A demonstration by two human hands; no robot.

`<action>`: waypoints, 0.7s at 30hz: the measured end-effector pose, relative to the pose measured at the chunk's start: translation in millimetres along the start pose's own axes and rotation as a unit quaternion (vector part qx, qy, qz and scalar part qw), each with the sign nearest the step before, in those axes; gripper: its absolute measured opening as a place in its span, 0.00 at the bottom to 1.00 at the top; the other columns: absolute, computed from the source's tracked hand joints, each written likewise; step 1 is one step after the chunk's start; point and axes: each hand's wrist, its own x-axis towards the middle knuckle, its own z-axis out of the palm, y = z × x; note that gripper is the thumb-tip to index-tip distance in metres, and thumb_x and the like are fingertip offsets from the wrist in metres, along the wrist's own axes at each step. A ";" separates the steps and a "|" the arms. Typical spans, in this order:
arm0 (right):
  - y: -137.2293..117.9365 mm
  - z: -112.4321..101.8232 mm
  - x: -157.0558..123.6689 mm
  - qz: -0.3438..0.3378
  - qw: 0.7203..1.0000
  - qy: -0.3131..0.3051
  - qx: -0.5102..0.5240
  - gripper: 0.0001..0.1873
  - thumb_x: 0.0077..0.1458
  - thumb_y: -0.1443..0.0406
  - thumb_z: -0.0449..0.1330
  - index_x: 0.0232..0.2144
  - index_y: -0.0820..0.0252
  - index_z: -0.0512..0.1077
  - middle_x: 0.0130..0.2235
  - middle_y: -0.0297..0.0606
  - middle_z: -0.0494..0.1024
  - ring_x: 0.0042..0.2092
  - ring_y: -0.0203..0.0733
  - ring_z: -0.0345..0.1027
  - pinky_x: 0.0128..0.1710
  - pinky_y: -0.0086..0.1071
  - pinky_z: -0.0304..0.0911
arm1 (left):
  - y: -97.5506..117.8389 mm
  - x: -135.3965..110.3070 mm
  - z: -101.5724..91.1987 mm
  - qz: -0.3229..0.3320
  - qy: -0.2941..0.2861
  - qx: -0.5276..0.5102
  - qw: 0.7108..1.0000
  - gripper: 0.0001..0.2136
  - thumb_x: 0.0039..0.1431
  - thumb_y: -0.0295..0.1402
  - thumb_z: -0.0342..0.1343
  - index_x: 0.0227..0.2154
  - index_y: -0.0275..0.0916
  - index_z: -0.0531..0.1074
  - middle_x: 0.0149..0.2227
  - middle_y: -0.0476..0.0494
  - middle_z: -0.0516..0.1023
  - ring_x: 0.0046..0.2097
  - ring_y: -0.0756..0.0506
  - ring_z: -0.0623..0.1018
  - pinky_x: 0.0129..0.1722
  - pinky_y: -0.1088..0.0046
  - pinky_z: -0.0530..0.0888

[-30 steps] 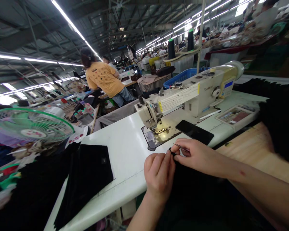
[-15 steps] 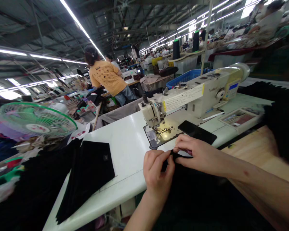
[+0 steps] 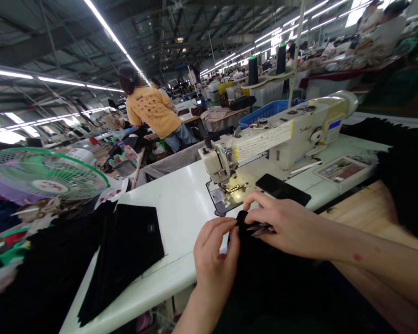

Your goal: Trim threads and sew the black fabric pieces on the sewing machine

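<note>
In the head view, my left hand (image 3: 218, 253) pinches the edge of a black cloth (image 3: 243, 218) between thumb and fingers. My right hand (image 3: 278, 220) is closed beside it, with thumb and index finger at the same cloth. Small thread snips (image 3: 259, 229) lie in the right palm, their pointed metal blades showing to the left and a bit of pink at the grip. Below the hands the cloth spreads over the lap and merges with the dark there. Just beyond the hands stands a sewing machine (image 3: 289, 139), its needle area left of a black phone (image 3: 283, 189).
On the pale table (image 3: 183, 195), black pieces with a small label (image 3: 135, 241) are stacked at the left. A green fan (image 3: 50, 174) stands beyond them. A small parts tray (image 3: 343, 171) is at right. Behind are a blue basket (image 3: 273, 111) and a person in a yellow shirt (image 3: 153, 111).
Both hands have shifted slightly left, and more cloth shows standing up between the fingertips. The snips' blades are now more visible in the right hand. The view has turned a little.
</note>
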 end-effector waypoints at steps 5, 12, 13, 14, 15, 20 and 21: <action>14.1 -2.9 -6.4 0.039 0.999 -0.001 -0.005 0.04 0.55 0.70 0.63 0.30 0.56 0.74 0.52 0.30 0.69 0.31 0.33 0.69 0.33 0.32 0.59 | -5.2 -0.3 -7.9 -0.059 -0.007 -0.006 0.998 0.05 0.62 0.25 0.57 0.38 0.40 0.75 0.38 0.48 0.79 0.42 0.49 0.79 0.45 0.75 0.74; 6.4 -12.4 -12.9 0.016 0.995 -0.065 0.070 0.10 0.54 0.72 0.63 0.37 0.52 0.76 0.53 0.28 0.70 0.36 0.33 0.73 0.38 0.29 0.61 | -4.4 -5.1 -9.7 -0.049 -0.037 -0.001 0.998 0.06 0.63 0.25 0.55 0.39 0.41 0.74 0.38 0.49 0.80 0.41 0.50 0.79 0.45 0.77 0.74; 5.6 -12.1 -13.3 0.008 0.994 -0.078 0.074 0.08 0.53 0.72 0.64 0.34 0.52 0.76 0.53 0.27 0.70 0.36 0.32 0.73 0.38 0.29 0.61 | -3.2 -5.4 -10.8 -0.040 -0.037 0.001 0.998 0.06 0.63 0.25 0.55 0.40 0.41 0.74 0.38 0.49 0.80 0.41 0.50 0.79 0.45 0.77 0.74; 6.3 -11.1 -13.5 0.007 0.995 -0.083 0.061 0.06 0.53 0.71 0.65 0.32 0.53 0.75 0.53 0.27 0.70 0.35 0.32 0.73 0.37 0.29 0.61 | -2.1 -5.6 -12.2 -0.035 -0.035 0.004 0.999 0.06 0.63 0.25 0.55 0.40 0.41 0.73 0.38 0.49 0.80 0.41 0.50 0.79 0.45 0.76 0.74; 8.3 -9.7 -13.4 0.014 0.997 -0.076 0.032 0.05 0.53 0.70 0.65 0.30 0.55 0.75 0.53 0.28 0.71 0.34 0.33 0.72 0.35 0.29 0.61 | -1.5 -5.6 -13.7 -0.036 -0.032 0.007 0.999 0.06 0.63 0.25 0.55 0.40 0.41 0.73 0.38 0.49 0.80 0.41 0.50 0.79 0.45 0.76 0.74; 19.1 -5.7 -10.7 0.072 0.992 -0.010 -0.101 0.04 0.57 0.68 0.62 0.29 0.57 0.74 0.53 0.34 0.71 0.32 0.37 0.72 0.31 0.32 0.60 | -3.0 -5.7 -17.0 -0.063 -0.027 0.021 0.997 0.05 0.63 0.26 0.56 0.38 0.42 0.73 0.37 0.50 0.80 0.41 0.50 0.79 0.44 0.77 0.74; 18.0 -6.4 -10.4 0.067 0.994 -0.024 -0.081 0.03 0.56 0.68 0.62 0.30 0.57 0.74 0.53 0.34 0.71 0.33 0.37 0.72 0.32 0.32 0.61 | -3.2 -5.9 -17.0 -0.063 -0.026 0.020 0.997 0.05 0.63 0.26 0.56 0.38 0.42 0.73 0.37 0.50 0.80 0.41 0.50 0.79 0.44 0.77 0.74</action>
